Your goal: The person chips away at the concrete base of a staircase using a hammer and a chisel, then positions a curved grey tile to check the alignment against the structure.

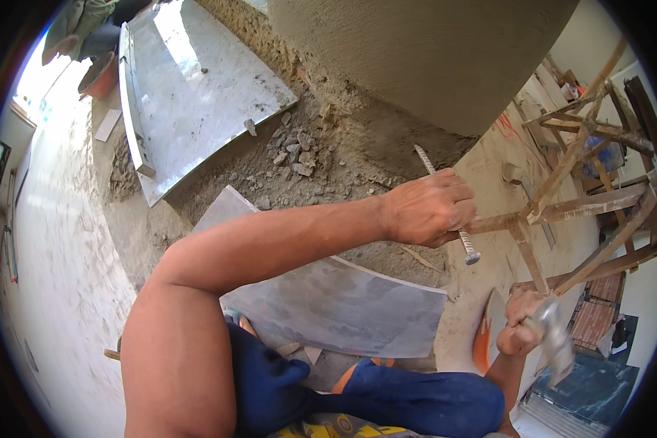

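Observation:
My left hand [431, 210] is closed around a ribbed steel chisel [469, 247]. Its flattened head points toward me, and its far tip reaches the rough lower edge of a grey plastered surface [431, 58]. I cannot tell how firmly the tip touches there. Off to the right, my right hand [522, 321] grips a hammer [558, 347], slightly smeared by motion and apart from the chisel. Below my left forearm lies a grey slab [343, 306]. Loose stone rubble [296, 153] is heaped beyond that forearm.
A larger grey slab [197, 95] lies at the far left with a pale straight bar [133, 109] along its edge. A wooden trestle [588, 197] stands at right. An orange-rimmed object [483, 339] is near my right forearm. Another person [80, 29] and a reddish bucket [101, 75] are at far left.

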`<state>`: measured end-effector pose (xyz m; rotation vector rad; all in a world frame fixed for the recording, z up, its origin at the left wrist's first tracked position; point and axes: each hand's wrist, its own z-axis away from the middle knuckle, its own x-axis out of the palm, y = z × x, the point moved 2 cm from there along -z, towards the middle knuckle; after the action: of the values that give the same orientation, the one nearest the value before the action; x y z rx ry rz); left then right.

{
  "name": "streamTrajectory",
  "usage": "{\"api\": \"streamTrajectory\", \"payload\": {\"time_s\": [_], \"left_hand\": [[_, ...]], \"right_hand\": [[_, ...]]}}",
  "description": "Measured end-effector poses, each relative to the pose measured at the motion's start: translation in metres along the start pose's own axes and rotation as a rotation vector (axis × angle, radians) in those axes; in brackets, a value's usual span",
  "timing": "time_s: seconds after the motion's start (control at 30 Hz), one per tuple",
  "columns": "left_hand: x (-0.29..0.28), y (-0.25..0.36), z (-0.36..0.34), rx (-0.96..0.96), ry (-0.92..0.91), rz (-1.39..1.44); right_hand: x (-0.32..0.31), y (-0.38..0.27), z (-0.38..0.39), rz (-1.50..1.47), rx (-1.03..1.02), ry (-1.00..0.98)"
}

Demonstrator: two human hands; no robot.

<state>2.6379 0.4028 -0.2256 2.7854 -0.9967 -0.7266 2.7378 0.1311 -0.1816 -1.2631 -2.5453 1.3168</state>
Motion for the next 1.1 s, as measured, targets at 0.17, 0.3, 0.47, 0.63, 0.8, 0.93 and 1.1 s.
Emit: {"api": "streamTrajectory", "payload": {"time_s": [0.17, 0.3, 0.47, 0.63, 0.8, 0.93, 1.1], "left_hand": [[0.003, -0.005, 0.002, -0.016, 0.049, 0.037], [0.0, -0.004, -0.001, -0.07, 0.034, 0.012], [0.001, -0.004, -0.003, -0.138, 0.048, 0.004], [0.004, -0.007, -0.005, -0.176, 0.094, 0.006], [0.003, -0.008, -0.008, -0.181, 0.092, -0.004], [0.003, -0.011, -0.009, -0.196, 0.113, 0.005], [0.004, -0.011, -0.007, -0.223, 0.123, 0.022]], "right_hand": [[0.009, 0.0, -0.011, 0.797, -0.223, -0.375], [-0.002, 0.0, -0.007, 0.43, -0.256, -0.271], [-0.01, 0.02, 0.001, 0.563, -0.176, -0.317], [-0.022, 0.02, 0.004, 0.383, -0.104, -0.163], [-0.021, 0.029, 0.004, 0.453, -0.112, -0.268], [-0.014, 0.011, -0.005, 0.473, 0.019, -0.273], [0.026, 0.001, -0.029, 0.037, -0.043, -0.184]]}}
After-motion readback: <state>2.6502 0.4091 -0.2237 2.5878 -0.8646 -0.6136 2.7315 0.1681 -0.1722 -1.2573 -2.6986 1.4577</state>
